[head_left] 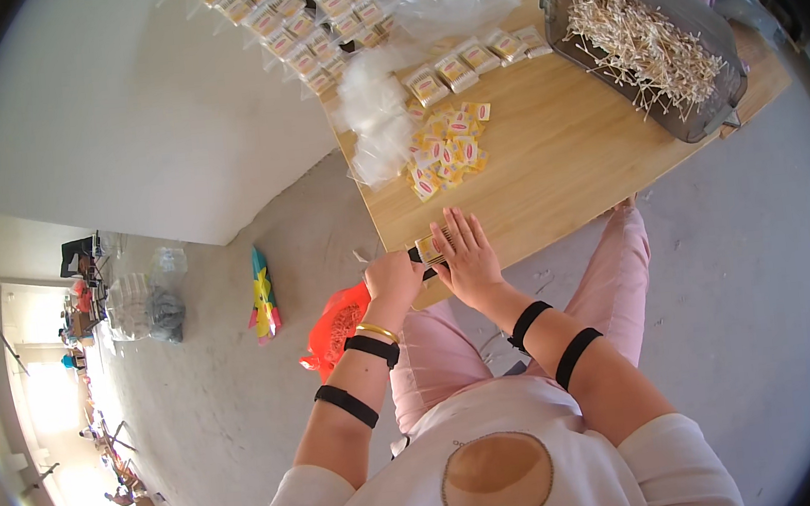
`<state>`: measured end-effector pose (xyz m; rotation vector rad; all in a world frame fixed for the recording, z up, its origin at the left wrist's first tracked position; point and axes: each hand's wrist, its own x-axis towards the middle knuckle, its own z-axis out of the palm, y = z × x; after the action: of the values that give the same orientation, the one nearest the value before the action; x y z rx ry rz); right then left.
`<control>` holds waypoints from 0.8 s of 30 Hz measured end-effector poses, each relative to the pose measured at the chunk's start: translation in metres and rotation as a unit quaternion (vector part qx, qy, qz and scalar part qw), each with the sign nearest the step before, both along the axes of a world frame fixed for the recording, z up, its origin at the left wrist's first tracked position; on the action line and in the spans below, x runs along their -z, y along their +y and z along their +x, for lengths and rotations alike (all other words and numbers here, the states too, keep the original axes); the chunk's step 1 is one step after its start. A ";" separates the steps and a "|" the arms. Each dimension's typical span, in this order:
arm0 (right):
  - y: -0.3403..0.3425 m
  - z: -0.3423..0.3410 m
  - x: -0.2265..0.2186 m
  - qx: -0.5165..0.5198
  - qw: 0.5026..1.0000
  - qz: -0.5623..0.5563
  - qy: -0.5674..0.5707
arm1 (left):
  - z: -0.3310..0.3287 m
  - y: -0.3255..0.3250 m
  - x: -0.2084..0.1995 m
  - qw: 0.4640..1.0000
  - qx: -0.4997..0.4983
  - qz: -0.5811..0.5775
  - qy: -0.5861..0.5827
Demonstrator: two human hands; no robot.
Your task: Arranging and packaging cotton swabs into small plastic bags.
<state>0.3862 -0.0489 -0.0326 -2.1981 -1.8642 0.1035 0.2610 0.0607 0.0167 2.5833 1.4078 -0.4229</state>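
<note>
Packet (428, 251) lies at the near-left corner of the bench (551, 146), partly under the right hand (469, 258), laid flat, seemingly to steady it; the left hand (393, 277) curls alongside, its grip unclear.

The scene is recorded by one fisheye camera, the left unit of a head-worn pair. The lens is positioned above the shirt (581, 460) and faces steeply down and forward. The shirt fills the lower edge at close range. The forearms (347, 380) extend from there to the hands (467, 262), near the view's centre at the near left corner of the tabletop (551, 151). The tabletop's near edge runs diagonally, rising to the right. Coverage extends left across the floor (214, 398). Straight lines bow toward the dark, rounded border.
</note>
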 end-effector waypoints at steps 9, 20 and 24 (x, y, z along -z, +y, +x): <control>-0.004 -0.014 -0.002 -0.021 1.000 0.004 -0.013 | -0.015 -0.011 0.005 0.986 -0.050 0.005 -0.157; 0.003 -0.012 0.003 -0.020 0.999 -0.004 0.032 | -0.049 -0.002 0.024 0.944 -0.088 0.145 -0.284; 0.004 -0.011 -0.005 -0.045 0.998 -0.042 -0.019 | -0.086 0.007 0.066 0.835 -0.281 -0.153 -0.448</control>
<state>0.3755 -0.0453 -0.0273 -2.1860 -2.0142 0.1603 0.1751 0.0675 -0.0491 1.5811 1.4265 0.5473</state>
